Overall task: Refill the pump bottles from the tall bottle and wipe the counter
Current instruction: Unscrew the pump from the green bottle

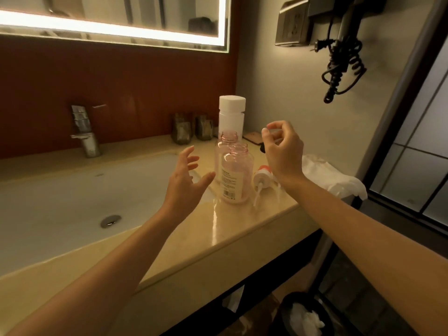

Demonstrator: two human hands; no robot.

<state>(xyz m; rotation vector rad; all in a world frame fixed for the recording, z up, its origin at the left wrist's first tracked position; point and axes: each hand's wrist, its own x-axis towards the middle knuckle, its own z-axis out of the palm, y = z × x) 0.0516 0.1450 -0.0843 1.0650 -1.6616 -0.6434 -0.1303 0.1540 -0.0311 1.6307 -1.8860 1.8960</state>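
So over on the left there's the sink [72,190] and faucet [83,132], nothing happening there. My left hand [186,180] is hovering just beside the nearer pump bottle [236,175], fingers spread wide, touching nothing. Two pink pump bottles, both with tops off and necks open, one right behind the other [226,144], and the tall bottle [231,115] stands behind them with its white cap on. One pump head [263,175] is lying on the counter [242,226] just right of the near bottle, tube pointing toward me.

What worries me: those open bottles look nearly empty, so probably light and tippy. If my left hand comes in clumsy, I'd guess one knocks into the other, maybe into the sink. Also the pump head sits close to the edge, easy to sweep off with my forearm.

My right hand [283,151] is up above the pump head, fingers curled in narrow, thumb and forefinger pinching. Can't tell if there's something in there, too blurry. White cloth [334,175] is bunched at the far right for the wiping.
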